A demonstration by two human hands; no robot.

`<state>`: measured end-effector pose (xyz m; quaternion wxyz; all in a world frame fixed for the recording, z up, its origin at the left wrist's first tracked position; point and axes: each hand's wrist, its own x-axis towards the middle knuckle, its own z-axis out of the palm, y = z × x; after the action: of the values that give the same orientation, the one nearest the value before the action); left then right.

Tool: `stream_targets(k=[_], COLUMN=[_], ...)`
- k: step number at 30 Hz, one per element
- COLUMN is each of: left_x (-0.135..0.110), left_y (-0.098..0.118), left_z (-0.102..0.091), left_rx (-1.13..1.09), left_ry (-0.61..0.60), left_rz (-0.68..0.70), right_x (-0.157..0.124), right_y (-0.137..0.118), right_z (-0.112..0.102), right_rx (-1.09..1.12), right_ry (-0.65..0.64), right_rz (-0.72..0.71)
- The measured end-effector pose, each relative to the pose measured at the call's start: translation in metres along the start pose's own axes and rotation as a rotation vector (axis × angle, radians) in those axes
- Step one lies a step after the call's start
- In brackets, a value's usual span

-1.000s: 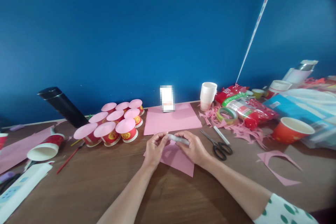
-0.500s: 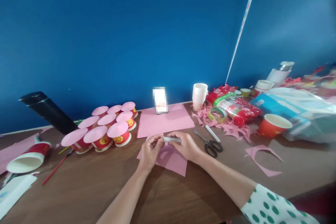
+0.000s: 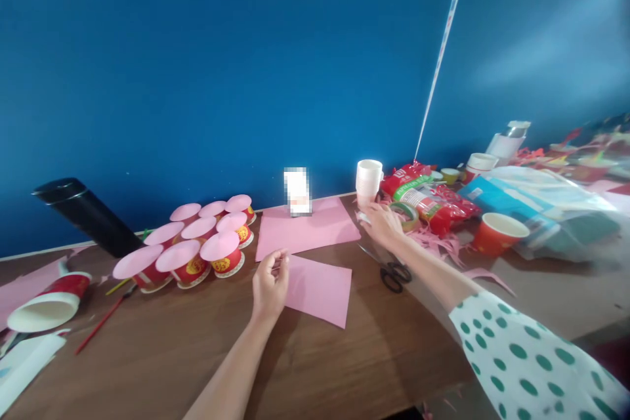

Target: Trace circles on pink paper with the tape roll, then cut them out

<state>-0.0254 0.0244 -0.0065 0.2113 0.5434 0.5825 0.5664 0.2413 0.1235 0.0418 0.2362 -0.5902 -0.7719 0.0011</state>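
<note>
My left hand [image 3: 270, 285] is raised over the table beside a small pink paper sheet [image 3: 319, 290]. Its fingers are curled, thumb near the fingertips; anything between them is too small to make out. My right hand [image 3: 382, 226] reaches forward, just in front of a stack of white paper cups [image 3: 369, 180]. A small white object [image 3: 363, 217] shows at its fingertips, mostly hidden. Black-handled scissors [image 3: 395, 277] lie below my right wrist. Behind the small sheet lies a larger pink sheet [image 3: 308, 230], with a pixelated white upright thing [image 3: 296, 191] on it.
Several red cups topped with pink discs [image 3: 178, 254] stand left of the sheets. Further left are a black flask [image 3: 86, 213], a tipped red cup [image 3: 49, 302] and a red brush [image 3: 104, 318]. A tape roll [image 3: 406, 215], red packet [image 3: 428, 197] and orange cup [image 3: 499, 235] are right.
My hands have come apart from a pale tube-like piece they both held. My right hand has moved forward and right towards the white cups; my left has drawn slightly left, uncovering the small pink sheet.
</note>
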Motion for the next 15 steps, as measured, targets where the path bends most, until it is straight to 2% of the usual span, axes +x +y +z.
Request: stream_targets(k=[5,8,11,15], left_x=[0.009,0.01,0.008,0.007], left_y=[-0.011,-0.013,-0.01,-0.005], left_z=[-0.007,-0.01,-0.01,-0.01], left_rx=[0.051,0.171,0.221,0.143], left_ry=[0.145,0.146,0.115,0.101], left_rz=[-0.022,-0.009,0.027,0.009], right_x=[-0.039,-0.064,-0.073,-0.067], right_y=[-0.04,-0.064,-0.071,-0.068], right_z=[0.005,0.009,0.01,0.009], right_rx=[0.029,0.039,0.09,0.226], right_ry=[-0.067,-0.178,-0.273,-0.339], right_rz=[-0.191,-0.304,-0.229,-0.151])
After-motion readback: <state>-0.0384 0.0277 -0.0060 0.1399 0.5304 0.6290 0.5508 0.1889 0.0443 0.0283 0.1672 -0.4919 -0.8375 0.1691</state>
